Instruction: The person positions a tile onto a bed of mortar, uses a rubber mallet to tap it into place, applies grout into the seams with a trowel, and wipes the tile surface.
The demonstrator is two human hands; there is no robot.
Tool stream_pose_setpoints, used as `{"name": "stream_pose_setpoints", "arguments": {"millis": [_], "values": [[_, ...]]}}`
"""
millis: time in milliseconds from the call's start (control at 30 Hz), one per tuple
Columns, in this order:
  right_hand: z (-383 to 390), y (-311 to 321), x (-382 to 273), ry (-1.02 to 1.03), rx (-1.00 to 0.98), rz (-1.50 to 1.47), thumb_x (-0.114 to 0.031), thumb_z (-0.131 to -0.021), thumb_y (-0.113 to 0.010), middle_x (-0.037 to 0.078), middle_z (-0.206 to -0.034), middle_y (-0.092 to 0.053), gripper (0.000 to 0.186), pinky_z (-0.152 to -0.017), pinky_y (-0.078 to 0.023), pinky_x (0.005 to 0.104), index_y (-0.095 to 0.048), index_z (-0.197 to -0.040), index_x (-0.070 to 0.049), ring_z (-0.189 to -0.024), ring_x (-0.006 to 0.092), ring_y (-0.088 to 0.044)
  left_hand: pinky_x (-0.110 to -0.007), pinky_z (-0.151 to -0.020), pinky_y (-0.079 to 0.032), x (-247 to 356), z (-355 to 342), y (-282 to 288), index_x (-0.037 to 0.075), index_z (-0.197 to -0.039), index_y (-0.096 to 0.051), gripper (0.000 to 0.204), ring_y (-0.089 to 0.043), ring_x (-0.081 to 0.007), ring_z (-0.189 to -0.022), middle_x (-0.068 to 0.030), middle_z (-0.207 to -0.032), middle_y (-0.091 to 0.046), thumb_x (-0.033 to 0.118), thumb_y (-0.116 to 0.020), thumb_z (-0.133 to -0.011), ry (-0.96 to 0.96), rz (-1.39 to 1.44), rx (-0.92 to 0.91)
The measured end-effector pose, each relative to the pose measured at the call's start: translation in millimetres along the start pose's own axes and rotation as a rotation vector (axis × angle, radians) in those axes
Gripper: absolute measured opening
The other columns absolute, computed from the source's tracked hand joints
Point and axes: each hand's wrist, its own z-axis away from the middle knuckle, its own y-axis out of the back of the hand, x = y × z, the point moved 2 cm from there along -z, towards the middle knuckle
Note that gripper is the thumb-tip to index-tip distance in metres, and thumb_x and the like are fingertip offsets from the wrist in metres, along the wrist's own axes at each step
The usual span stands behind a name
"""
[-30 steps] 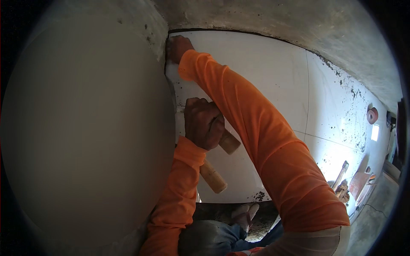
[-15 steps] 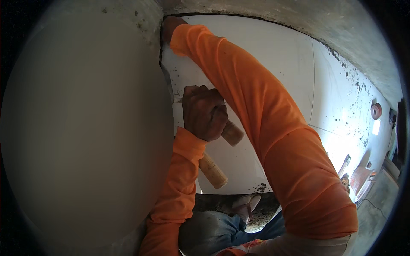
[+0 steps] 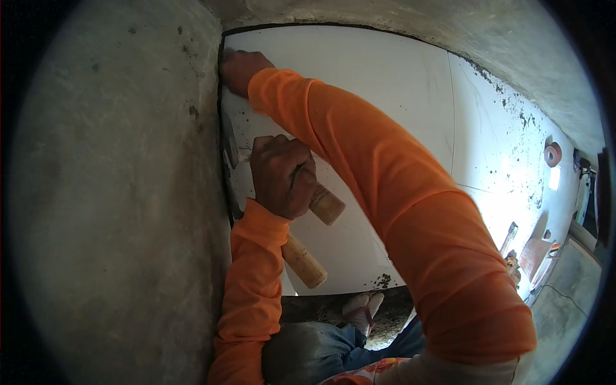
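Note:
My left hand (image 3: pixel 282 176) is closed round the wooden handle (image 3: pixel 326 205) of a tool. Its grey metal blade (image 3: pixel 230 142), trowel-like, reaches to the dark gap between the white tile (image 3: pixel 359 109) and the left wall. Under my left wrist passes a second wooden handle (image 3: pixel 304 262); a grey metal piece (image 3: pixel 237 208) shows on the other side of the wrist by the wall. Across the tile stretches my right arm, and my right hand (image 3: pixel 247 72) is at the tile's far left corner, against the gap. Its fingers are smeared and partly hidden.
A bare grey wall (image 3: pixel 122 192) rises close on the left, and another wall (image 3: pixel 500 38) runs along the back. More white tiles (image 3: pixel 487 135) with dark specks extend right. On them are a reddish-brown roll (image 3: pixel 552 154) and several tools. My foot (image 3: pixel 362 311) is below the tile's near edge.
My right hand has come back from the far corner, a little nearer along the left edge. My left hand keeps its hold. The blurred grey shape at left is gone, and the wall shows clearly.

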Motion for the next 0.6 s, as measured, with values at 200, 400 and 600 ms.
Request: {"name": "stream_pose_setpoints", "arguments": {"millis": [200,400,600], "values": [[5,12,-10,0.248,-0.178,0.354,-0.014,-0.083,-0.048,0.014,-0.108,-0.060,0.025,-0.076,-0.052,0.0404,-0.061,-0.104,-0.007,-0.090,0.0283,-0.063,-0.036,-0.061,-0.032,1,-3,-5,0.009,-0.053,-0.043,0.015,-0.044,-0.0253,-0.050,-0.0052,-0.051,-0.047,0.017,-0.047,-0.064,0.021,0.058,0.007],[11,17,5,0.110,-0.278,0.324,-0.018,-0.086,-0.044,0.013,-0.107,-0.060,0.037,-0.076,-0.051,0.0411,-0.049,-0.123,-0.013,-0.089,0.0290,-0.063,-0.035,-0.061,-0.032,-3,2,6,0.009,-0.053,-0.043,0.013,-0.042,-0.0236,-0.049,-0.0040,-0.051,-0.048,0.017,-0.046,-0.063,0.013,0.051,0.019],[21,17,12,0.202,-0.089,0.260,-0.018,-0.088,-0.042,0.015,-0.106,-0.060,0.039,-0.074,-0.051,0.0413,-0.045,-0.127,-0.016,-0.088,0.0297,-0.064,-0.034,-0.061,-0.032,0,-1,-1,0.010,-0.053,-0.043,0.011,-0.042,-0.0228,-0.049,-0.0028,-0.051,-0.048,0.016,-0.046,-0.062,0.036,0.059,0.001]]}}
